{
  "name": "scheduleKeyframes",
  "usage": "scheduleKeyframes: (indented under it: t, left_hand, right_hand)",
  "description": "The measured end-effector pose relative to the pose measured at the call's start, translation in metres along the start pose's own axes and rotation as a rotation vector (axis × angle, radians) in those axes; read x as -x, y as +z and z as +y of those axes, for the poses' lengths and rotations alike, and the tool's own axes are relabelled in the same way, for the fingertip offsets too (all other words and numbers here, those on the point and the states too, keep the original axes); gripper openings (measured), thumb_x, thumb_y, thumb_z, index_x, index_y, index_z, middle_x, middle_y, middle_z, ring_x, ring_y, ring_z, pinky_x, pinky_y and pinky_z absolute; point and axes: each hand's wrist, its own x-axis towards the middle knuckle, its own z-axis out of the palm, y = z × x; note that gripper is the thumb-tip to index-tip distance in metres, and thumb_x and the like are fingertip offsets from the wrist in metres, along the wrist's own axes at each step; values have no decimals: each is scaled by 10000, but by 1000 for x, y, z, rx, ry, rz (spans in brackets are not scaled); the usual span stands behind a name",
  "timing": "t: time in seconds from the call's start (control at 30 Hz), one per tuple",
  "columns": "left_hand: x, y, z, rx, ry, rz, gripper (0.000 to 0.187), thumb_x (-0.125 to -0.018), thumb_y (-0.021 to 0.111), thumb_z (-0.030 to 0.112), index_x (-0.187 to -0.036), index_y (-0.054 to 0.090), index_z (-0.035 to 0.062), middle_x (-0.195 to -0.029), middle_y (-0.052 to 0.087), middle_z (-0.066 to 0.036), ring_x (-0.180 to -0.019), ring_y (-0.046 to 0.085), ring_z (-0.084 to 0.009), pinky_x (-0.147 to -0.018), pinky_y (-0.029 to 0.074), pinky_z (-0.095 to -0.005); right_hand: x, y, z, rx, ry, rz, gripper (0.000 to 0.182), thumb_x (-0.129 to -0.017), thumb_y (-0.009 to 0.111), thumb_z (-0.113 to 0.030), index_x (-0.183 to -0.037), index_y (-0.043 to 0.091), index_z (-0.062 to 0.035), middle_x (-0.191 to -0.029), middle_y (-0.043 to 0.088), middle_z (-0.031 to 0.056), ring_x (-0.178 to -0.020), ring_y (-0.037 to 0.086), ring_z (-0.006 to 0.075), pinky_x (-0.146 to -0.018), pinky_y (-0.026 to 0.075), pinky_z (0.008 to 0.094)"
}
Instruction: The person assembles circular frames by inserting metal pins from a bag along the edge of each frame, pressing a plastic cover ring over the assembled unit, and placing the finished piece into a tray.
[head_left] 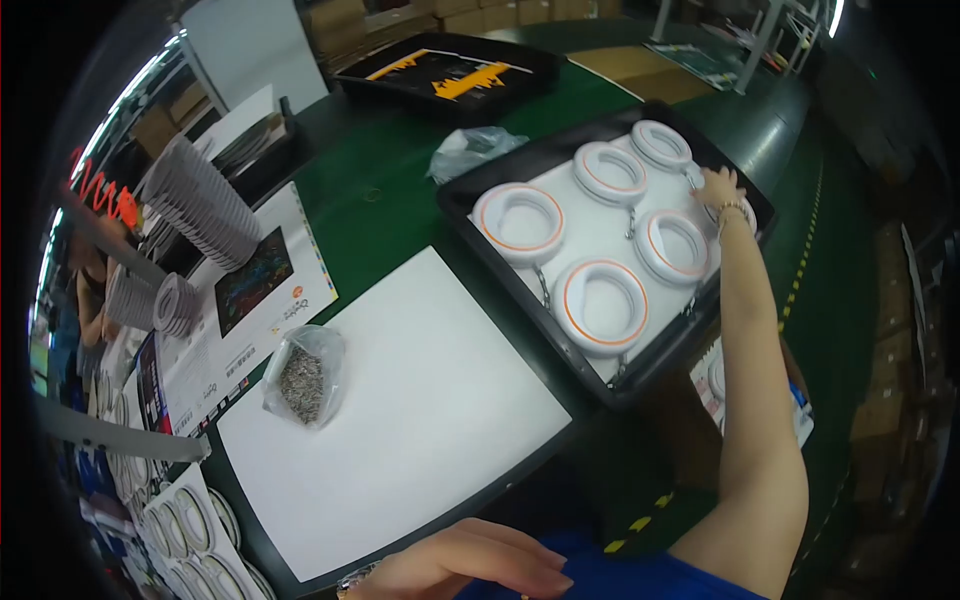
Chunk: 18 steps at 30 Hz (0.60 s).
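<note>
My right arm reaches over the black tray (590, 385), and my right hand (719, 187) is at its far right corner. Its fingers curl over the upper rim of a white ring (750, 216), which the hand and wrist partly cover. Several more thick white rings with thin orange lines, such as the front ring (603, 306), lie flat in the tray on a white liner. Short metal chains (543, 287) show beside some of them. My left hand (480, 560) is low in front of my body, fingers stretched out and holding nothing, near the white board (400, 420).
An open plastic bag of small metal pieces (302, 385) sits on the board. Behind are a crumpled clear bag (475, 150) and another black tray (450, 75). Stacked grey-white rings (205, 205) stand at left, near a co-worker's arm. Oval parts (190, 530) lie lower left.
</note>
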Motion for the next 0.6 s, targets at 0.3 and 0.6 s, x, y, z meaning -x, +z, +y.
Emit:
scheduleKeyframes:
  t: [0.3,0.6]
  left_hand:
    - [10,-17,30,-172,99,-65,611,-912,361,618,-938,633,71,-1161,488,-318,-1042,493,-366,-912,403,-459]
    - [67,10,109,-510,133,100,572,-917,489,519,-857,667,-22,-996,593,-290,-870,579,-351,-743,489,-436]
  right_hand:
    - [-79,80,30,43,-388,249,600,-766,554,-527,-892,696,43,-995,655,242,-1125,525,412,-995,341,519]
    - [-65,62,11,-149,49,64,578,-800,661,-204,-1336,447,-169,-1256,505,223,-1181,497,398,-883,443,603]
